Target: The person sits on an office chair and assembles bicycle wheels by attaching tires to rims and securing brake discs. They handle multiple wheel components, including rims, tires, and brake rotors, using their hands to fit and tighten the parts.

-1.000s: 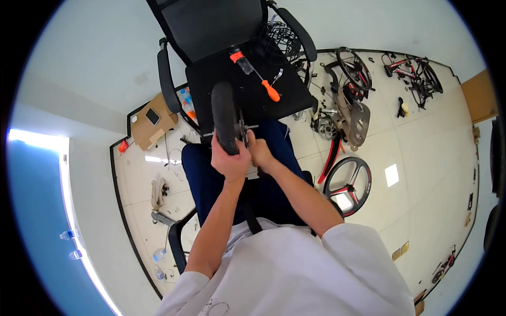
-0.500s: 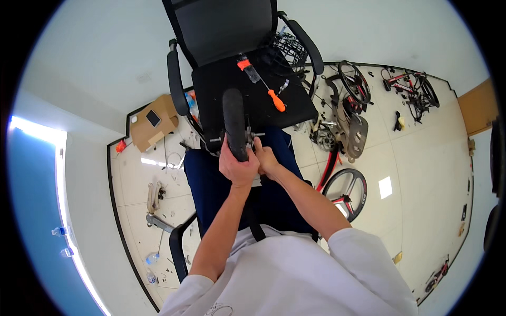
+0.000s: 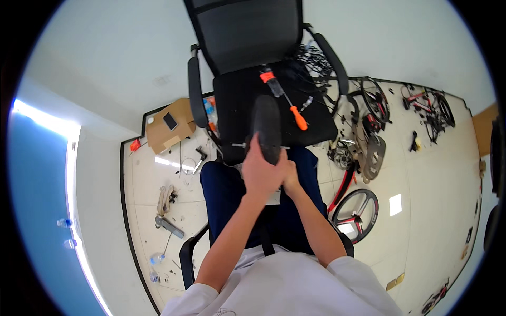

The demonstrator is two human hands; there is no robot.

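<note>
Head view: the left hand (image 3: 259, 171) is wrapped around the lower end of a black bicycle saddle (image 3: 266, 127), which stands upright above the person's lap; the right hand (image 3: 288, 176) presses against the left, its grip hidden behind it, so its closure cannot be told. Just beyond the hands stands a black office chair (image 3: 247, 100), with an orange-handled screwdriver (image 3: 287, 104) on its seat up and to their right, and a red-spoked wheel (image 3: 357, 213) on the floor to their lower right.

**Chair seat and floor around me**

The black office chair (image 3: 247, 100) in front of me carries an orange-handled screwdriver (image 3: 284, 100) on its seat, beside a tangle of black cables (image 3: 311, 63). On the pale tiled floor (image 3: 432, 174) lie a cardboard box (image 3: 166, 129), a red-rimmed wheel (image 3: 356, 213), bicycle parts (image 3: 369, 152) and a plastic bottle (image 3: 157, 258).
</note>
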